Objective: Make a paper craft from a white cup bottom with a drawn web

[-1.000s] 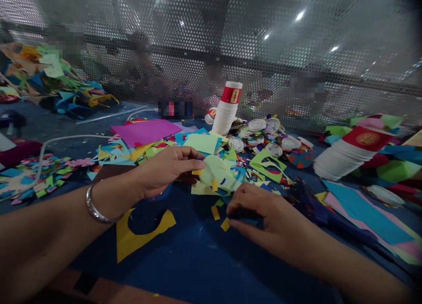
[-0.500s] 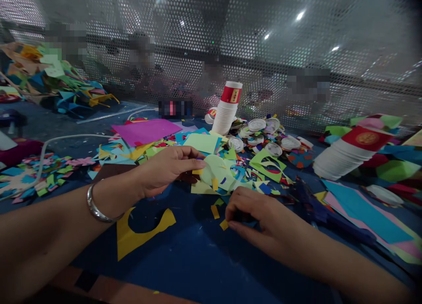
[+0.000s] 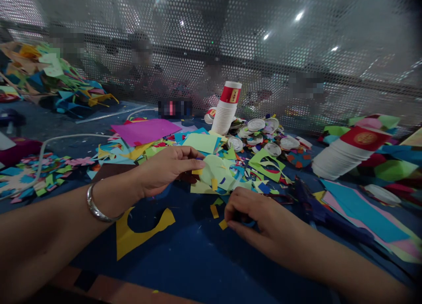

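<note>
My left hand, with a silver bangle on the wrist, pinches the edge of a pale green paper cut-out just above the dark blue table. My right hand rests low on the table to the right, fingers curled and pinched on a small dark scrap I cannot make out. Tiny yellow scraps lie beside its fingertips. A yellow paper offcut lies below my left wrist.
Two stacks of white paper cups with red bands, one upright, one lying at the right. Paper lids, a magenta sheet, blue and pink sheets, scrap heaps. A perforated screen stands behind, with blurred people beyond.
My right hand has drawn slightly left and closed its fingers tighter over the small scrap. The left hand and its cut-out have hardly moved.
</note>
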A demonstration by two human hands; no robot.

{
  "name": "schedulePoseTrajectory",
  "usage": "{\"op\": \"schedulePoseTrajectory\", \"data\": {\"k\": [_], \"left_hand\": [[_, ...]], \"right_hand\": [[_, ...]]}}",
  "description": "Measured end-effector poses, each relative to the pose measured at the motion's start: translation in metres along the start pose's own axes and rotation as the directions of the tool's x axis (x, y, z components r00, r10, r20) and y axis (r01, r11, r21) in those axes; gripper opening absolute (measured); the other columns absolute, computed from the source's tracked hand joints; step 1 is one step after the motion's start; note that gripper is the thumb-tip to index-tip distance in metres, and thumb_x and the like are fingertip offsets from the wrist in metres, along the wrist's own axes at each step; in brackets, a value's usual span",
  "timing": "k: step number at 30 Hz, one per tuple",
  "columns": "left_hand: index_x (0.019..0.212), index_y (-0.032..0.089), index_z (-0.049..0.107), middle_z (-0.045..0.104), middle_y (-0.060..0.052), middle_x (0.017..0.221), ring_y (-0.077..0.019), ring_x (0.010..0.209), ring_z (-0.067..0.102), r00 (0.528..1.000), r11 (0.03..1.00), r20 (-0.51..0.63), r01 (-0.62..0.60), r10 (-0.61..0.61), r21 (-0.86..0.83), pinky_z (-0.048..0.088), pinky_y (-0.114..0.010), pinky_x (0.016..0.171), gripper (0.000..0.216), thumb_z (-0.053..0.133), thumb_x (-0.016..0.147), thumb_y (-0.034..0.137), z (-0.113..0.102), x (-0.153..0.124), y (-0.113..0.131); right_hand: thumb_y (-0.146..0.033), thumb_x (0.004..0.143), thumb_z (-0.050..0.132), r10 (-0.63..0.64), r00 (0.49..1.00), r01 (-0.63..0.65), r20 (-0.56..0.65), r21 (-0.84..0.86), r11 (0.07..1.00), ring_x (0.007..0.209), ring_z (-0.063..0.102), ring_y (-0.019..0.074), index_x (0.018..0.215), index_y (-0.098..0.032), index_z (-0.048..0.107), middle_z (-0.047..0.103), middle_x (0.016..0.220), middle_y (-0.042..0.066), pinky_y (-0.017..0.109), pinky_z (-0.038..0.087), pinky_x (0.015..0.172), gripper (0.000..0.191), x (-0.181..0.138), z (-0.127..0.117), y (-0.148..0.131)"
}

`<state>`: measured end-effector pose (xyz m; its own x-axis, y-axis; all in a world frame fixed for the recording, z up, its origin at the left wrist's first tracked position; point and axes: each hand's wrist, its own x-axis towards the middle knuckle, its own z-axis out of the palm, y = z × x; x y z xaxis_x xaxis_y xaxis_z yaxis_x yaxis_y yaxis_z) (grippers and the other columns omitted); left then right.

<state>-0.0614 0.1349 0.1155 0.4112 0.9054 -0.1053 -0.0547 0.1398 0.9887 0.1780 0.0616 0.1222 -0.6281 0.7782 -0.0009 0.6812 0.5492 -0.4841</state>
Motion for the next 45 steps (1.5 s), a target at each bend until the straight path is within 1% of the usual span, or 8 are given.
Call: {"op": "schedulePoseTrajectory", "data": {"k": [6,14,19,27,32,39,42,45], "left_hand": [[0.096,0.016,0.067,0.064,-0.002,0.086,-0.0148,0.08,0.062,1.0,1.0,-0.001,0.004,-0.004,0.016,0.055,-0.03,0.072,0.023,0.078,0.081,0.028,0.0,0.002,0.0],[0.097,0.015,0.066,0.063,-0.002,0.088,-0.0147,0.082,0.061,1.0,1.0,0.002,0.001,-0.001,0.026,0.056,-0.031,0.074,0.021,0.076,0.083,0.026,-0.002,0.001,0.001],[0.095,0.016,0.066,0.061,0.0,0.086,-0.0134,0.08,0.059,1.0,1.0,0.002,-0.011,0.011,0.023,0.056,-0.03,0.074,0.02,0.077,0.083,0.028,-0.003,0.002,0.0],[0.095,0.015,0.066,0.064,-0.001,0.086,-0.0128,0.081,0.061,0.999,1.0,-0.034,-0.013,0.014,0.025,0.054,-0.025,0.07,0.021,0.078,0.082,0.027,-0.003,0.004,0.001],[0.098,0.015,0.066,0.065,0.0,0.089,-0.0119,0.077,0.063,0.998,1.0,-0.059,-0.024,0.024,-0.005,0.054,-0.027,0.073,0.021,0.077,0.083,0.026,-0.004,0.004,0.002],[0.099,0.016,0.065,0.068,-0.002,0.092,-0.0132,0.077,0.065,0.997,0.999,-0.064,-0.044,0.043,-0.002,0.053,-0.029,0.074,0.023,0.077,0.082,0.026,-0.009,0.008,0.0],[0.1,0.017,0.065,0.067,-0.002,0.093,-0.0135,0.077,0.065,0.997,0.998,-0.059,-0.053,0.052,-0.017,0.053,-0.029,0.074,0.026,0.079,0.081,0.027,-0.012,0.01,-0.001],[0.099,0.017,0.065,0.067,-0.002,0.092,-0.0137,0.078,0.066,0.998,0.998,-0.051,-0.049,0.048,-0.026,0.054,-0.029,0.075,0.024,0.078,0.081,0.026,-0.012,0.011,-0.001]], "right_hand": [[-0.013,0.094,0.059,-0.025,1.0,0.024,-0.013,-0.005,1.0,0.095,0.06,0.0204,0.098,-0.022,0.063,0.063,0.102,0.005,0.034,0.047,0.084,0.011,-0.002,0.001,0.0],[-0.012,0.094,0.059,0.019,1.0,-0.019,0.025,-0.017,1.0,0.09,0.058,0.0188,0.093,-0.021,0.062,0.061,0.098,0.004,0.033,0.046,0.081,0.01,-0.001,0.002,0.001],[-0.011,0.093,0.059,0.008,1.0,-0.008,0.012,-0.009,1.0,0.09,0.058,0.0187,0.093,-0.021,0.062,0.061,0.098,0.004,0.033,0.046,0.08,0.01,-0.002,0.002,0.0],[-0.017,0.097,0.06,-0.037,0.998,0.037,-0.05,0.011,0.999,0.102,0.059,0.0215,0.111,-0.02,0.065,0.062,0.109,0.007,0.036,0.046,0.089,0.016,0.006,0.009,0.0],[-0.018,0.098,0.059,-0.076,0.994,0.077,-0.08,0.01,0.997,0.098,0.059,0.0208,0.107,-0.02,0.067,0.063,0.105,0.007,0.034,0.047,0.086,0.012,0.01,0.014,0.003],[-0.019,0.101,0.053,-0.111,0.988,0.116,-0.106,0.04,0.993,0.092,0.061,0.0187,0.101,-0.019,0.07,0.065,0.098,0.007,0.032,0.047,0.081,0.017,0.009,0.013,0.005],[-0.021,0.1,0.055,-0.078,0.99,0.091,-0.117,0.106,0.99,0.091,0.062,0.0172,0.1,-0.021,0.07,0.067,0.097,0.005,0.031,0.047,0.081,0.015,0.008,0.011,0.006],[-0.027,0.1,0.058,0.036,0.993,-0.01,-0.111,0.23,0.973,0.085,0.062,0.0153,0.098,-0.024,0.07,0.069,0.092,0.001,0.028,0.046,0.076,0.013,0.005,0.007,0.008]]}}
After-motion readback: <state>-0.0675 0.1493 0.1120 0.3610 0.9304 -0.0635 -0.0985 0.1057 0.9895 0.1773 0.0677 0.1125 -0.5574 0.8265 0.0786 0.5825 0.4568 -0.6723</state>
